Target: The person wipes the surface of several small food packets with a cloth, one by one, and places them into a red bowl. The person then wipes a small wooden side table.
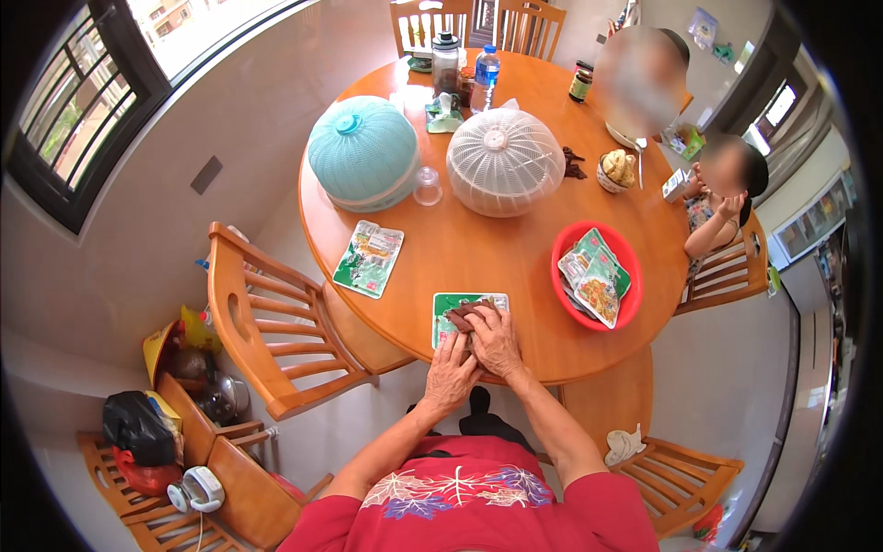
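Observation:
A flat green-and-white food packet (445,305) lies at the table's near edge, with a crumpled brown cloth (465,316) on top of it. My right hand (495,342) is closed on the cloth and presses it against the packet. Beside it, my left hand (451,373) rests on the packet's near part, its fingers stretched out and close to the cloth. My hands cover much of the packet's lower half. Farther left lies another packet (369,258) of the same kind. On the right, a red basin (558,296) holds several such packets (598,281).
On the round wooden table (414,276) stand a blue mesh food cover (361,147), a white one (504,164), a clear cup (428,187), a water bottle (485,78) and a bowl of food (617,171). Two people sit at right. A wooden chair (285,322) is near left.

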{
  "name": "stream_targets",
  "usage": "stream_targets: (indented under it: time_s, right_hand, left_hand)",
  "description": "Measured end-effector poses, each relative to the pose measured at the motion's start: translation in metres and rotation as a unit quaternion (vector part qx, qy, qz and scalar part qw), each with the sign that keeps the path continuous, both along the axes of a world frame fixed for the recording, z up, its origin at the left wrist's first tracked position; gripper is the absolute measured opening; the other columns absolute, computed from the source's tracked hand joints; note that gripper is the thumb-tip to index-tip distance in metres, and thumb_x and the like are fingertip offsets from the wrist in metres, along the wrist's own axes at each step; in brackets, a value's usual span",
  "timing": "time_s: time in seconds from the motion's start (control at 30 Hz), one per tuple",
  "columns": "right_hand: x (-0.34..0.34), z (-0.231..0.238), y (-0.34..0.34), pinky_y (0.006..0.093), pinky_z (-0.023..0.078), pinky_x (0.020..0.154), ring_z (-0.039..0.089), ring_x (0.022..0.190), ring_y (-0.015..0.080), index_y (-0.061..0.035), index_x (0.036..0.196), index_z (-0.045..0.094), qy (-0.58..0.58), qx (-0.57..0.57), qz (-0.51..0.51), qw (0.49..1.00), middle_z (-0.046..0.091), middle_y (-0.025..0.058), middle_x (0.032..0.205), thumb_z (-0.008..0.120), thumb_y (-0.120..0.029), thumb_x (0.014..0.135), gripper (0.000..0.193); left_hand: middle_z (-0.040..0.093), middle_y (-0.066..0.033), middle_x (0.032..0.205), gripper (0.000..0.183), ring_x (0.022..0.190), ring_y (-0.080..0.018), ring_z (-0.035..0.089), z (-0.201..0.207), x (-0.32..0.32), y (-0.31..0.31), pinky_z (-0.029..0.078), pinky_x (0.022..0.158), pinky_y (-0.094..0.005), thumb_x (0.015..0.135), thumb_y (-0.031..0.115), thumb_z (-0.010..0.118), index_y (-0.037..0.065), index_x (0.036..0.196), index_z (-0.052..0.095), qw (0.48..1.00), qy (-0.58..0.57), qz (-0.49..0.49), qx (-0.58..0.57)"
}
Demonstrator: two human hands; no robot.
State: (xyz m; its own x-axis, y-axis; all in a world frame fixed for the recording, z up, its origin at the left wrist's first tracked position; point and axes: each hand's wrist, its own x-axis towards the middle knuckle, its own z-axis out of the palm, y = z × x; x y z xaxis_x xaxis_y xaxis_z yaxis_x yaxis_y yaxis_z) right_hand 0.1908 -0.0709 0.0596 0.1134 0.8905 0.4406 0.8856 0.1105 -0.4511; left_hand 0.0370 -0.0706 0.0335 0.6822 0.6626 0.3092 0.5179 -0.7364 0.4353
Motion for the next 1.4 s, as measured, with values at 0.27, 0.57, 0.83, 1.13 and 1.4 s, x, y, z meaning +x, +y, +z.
stream_targets:
  time_s: [0.27,0.57,0.83,1.13,1.4]
  right_hand:
    - [0.022,-0.011,0.055,0.0447,0.041,0.092,0.049,0.104,0.0336,-0.0112,0.101,0.065,0.042,0.046,-0.11,0.992,0.057,0.0092,0.111,0.06,-0.008,0.078,0.024]
    - [-0.006,0.004,0.067,0.0434,0.042,0.091,0.049,0.107,0.0314,-0.0162,0.099,0.067,-0.005,-0.022,0.098,0.995,0.058,0.0037,0.112,0.063,-0.009,0.077,0.023]
    - [0.003,-0.01,0.025,0.0478,0.042,0.089,0.048,0.105,0.0374,-0.0048,0.115,0.059,-0.03,0.031,-0.184,0.982,0.051,0.0153,0.115,0.062,-0.007,0.081,0.034]
    - [0.006,-0.011,-0.071,0.0445,0.044,0.09,0.048,0.105,0.0357,-0.0062,0.114,0.062,-0.024,-0.022,-0.057,0.998,0.052,0.0128,0.117,0.064,-0.007,0.079,0.035]
    - [0.003,-0.008,0.011,0.0439,0.042,0.089,0.049,0.103,0.0357,-0.0067,0.108,0.063,0.073,0.02,-0.1,0.992,0.054,0.0137,0.113,0.058,-0.005,0.082,0.027]
  left_hand:
    - [0.033,-0.0218,0.145,0.053,0.135,-0.0384,0.031,0.001,-0.001,0.004,0.027,0.11,-0.0492,0.081,0.029,0.069,0.013,0.13,0.055,1.0,0.002,-0.009,0.028]
    - [0.033,-0.0237,0.142,0.06,0.135,-0.0398,0.029,0.004,-0.005,-0.002,0.023,0.112,-0.0509,0.082,0.041,0.066,0.009,0.131,0.053,0.999,0.028,-0.025,0.029]
    - [0.039,-0.0214,0.139,0.069,0.133,-0.0377,0.034,0.013,-0.002,-0.003,0.026,0.11,-0.0504,0.078,0.05,0.067,0.012,0.134,0.052,0.997,0.069,-0.008,0.046]
    - [0.042,-0.0211,0.133,0.052,0.127,-0.0402,0.038,0.011,-0.009,0.008,0.032,0.108,-0.0439,0.079,0.019,0.067,0.002,0.125,0.05,0.998,-0.039,-0.03,-0.042]
    - [0.038,-0.0199,0.127,0.045,0.116,-0.0342,0.045,0.001,-0.018,0.018,0.045,0.096,-0.0418,0.082,0.006,0.061,0.0,0.123,0.045,0.959,-0.212,0.035,-0.183]
